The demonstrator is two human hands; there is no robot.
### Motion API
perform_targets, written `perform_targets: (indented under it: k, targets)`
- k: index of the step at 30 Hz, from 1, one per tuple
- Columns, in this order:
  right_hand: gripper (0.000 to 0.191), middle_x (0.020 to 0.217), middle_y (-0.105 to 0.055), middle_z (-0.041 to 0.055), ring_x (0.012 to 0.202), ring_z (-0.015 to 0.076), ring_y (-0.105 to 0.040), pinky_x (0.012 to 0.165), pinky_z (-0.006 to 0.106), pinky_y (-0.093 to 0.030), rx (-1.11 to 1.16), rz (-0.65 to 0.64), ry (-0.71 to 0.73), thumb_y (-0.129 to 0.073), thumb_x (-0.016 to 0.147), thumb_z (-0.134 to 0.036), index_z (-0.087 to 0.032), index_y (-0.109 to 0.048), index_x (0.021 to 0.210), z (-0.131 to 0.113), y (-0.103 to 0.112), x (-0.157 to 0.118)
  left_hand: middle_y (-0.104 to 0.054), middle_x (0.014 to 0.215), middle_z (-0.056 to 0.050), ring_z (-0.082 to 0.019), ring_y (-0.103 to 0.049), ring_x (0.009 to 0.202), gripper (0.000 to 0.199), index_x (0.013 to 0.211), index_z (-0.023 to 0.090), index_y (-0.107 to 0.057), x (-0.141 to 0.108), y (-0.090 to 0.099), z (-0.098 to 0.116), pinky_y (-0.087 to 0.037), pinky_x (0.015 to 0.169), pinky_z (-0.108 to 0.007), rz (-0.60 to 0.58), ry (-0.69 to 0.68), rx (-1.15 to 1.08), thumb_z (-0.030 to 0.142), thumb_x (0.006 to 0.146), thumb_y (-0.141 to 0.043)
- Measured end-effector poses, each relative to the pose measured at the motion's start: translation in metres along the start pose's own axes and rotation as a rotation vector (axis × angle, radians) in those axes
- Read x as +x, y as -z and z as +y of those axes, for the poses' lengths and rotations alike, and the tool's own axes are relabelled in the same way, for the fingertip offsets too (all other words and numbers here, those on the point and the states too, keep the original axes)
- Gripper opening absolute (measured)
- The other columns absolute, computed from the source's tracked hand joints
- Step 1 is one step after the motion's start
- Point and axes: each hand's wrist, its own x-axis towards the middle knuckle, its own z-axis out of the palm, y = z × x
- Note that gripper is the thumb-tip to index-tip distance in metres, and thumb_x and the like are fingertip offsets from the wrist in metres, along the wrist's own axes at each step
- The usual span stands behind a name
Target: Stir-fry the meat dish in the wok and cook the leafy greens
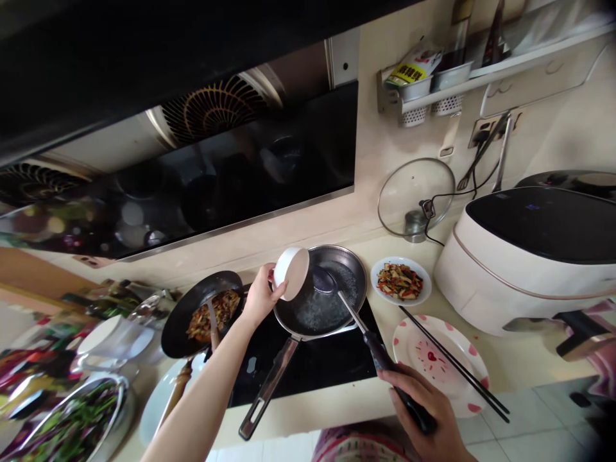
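Holding a white bowl (pixel 292 274) tipped on its side in the left hand (pixel 262 298), above the rim of the pan (pixel 355 266) on the black hob (pixel 337 369)
Gripping a ladle (pixel 355 312) in the right hand (pixel 428 398), with its head in the pan

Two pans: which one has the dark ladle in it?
The right-hand pan, with clear liquid inside; the right hand holds the ladle. The left-hand pan contains chopped food instead.

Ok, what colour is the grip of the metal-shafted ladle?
The long, slim grip is black, showing best in the head view.
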Motion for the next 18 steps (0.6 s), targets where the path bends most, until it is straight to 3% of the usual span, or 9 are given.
perform_targets:
  k: [10, 15, 18]
  targets:
    - [0.021, 0.100, -0.073, 0.0075, 0.094, 0.0218, -0.069, 0.083, 0.031, -0.058, 0.287, 0.027, -0.212, -0.056, 0.091, -0.021, -0.024, -0.065, 0.110, 0.000, -0.017, 0.001, -0.062, 0.099, -0.005, -0.025, -0.061, 0.096, 0.040, 0.109, 0.024, -0.051, -0.006, 0.001, 0.011, -0.050, 0.087, -0.041, 0.029, 0.001, -0.074, 0.033, 0.073, -0.066]
    - [0.019, 0.095, -0.073, 0.0100, 0.087, 0.0262, -0.071, 0.079, 0.032, -0.060, 0.549, 0.205, -0.508, -0.062, 0.089, -0.035, -0.020, -0.068, 0.100, -0.008, -0.011, -0.015, -0.060, 0.098, -0.003, -0.023, -0.061, 0.093, 0.048, 0.104, 0.025, -0.052, -0.001, -0.012, 0.001, -0.058, 0.058, -0.031, 0.156, 0.334, -0.700, 0.039, 0.065, -0.075]
    - [0.022, 0.096, -0.073, 0.0107, 0.087, 0.0284, -0.071, 0.078, 0.032, -0.061, 0.614, 0.288, -0.620, -0.066, 0.086, -0.038, -0.020, -0.069, 0.098, -0.008, 0.002, -0.030, -0.060, 0.097, -0.003, -0.018, -0.062, 0.082, 0.040, 0.096, 0.022, -0.050, 0.003, -0.022, -0.004, -0.062, 0.058, -0.037, 0.173, 0.427, -0.897, 0.044, 0.070, -0.070]
